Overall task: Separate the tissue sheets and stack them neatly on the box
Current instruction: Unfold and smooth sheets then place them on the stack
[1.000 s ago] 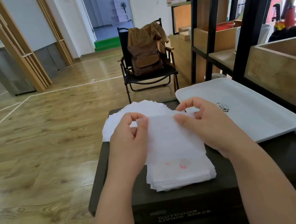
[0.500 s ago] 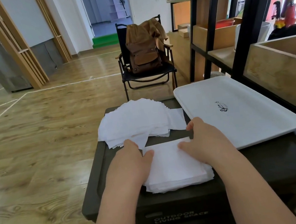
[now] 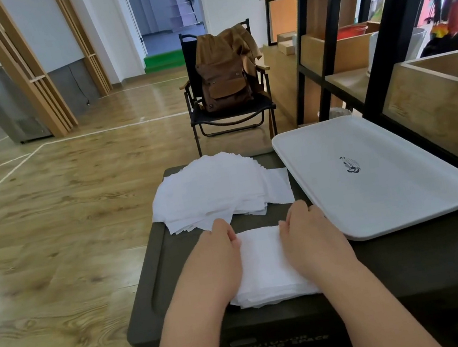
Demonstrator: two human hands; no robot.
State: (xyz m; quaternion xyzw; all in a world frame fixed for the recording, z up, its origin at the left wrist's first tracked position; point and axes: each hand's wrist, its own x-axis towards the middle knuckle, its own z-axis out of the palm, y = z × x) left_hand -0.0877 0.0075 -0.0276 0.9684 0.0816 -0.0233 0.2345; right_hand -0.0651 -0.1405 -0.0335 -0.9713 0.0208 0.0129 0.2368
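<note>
A dark green box point(image 3: 158, 267) stands in front of me. On its near half lies a thick block of white tissue sheets point(image 3: 265, 266). My left hand point(image 3: 219, 258) rests on the block's left side and my right hand point(image 3: 311, 238) on its right side, fingers lying over the far edge. Whether the fingertips pinch a sheet is hidden. Farther back on the lid sits a fanned pile of single tissue sheets point(image 3: 212, 190), spread wide and slightly askew.
A white tray point(image 3: 371, 181) overlaps the box's right side. Black shelving with wooden crates point(image 3: 434, 101) stands to the right. A black folding chair point(image 3: 230, 113) with a brown backpack point(image 3: 225, 75) is straight ahead on the wooden floor.
A second ago both hands held a sheet lifted above the block. They have since come down onto the block, and now press its two sides closer to the far edge.
</note>
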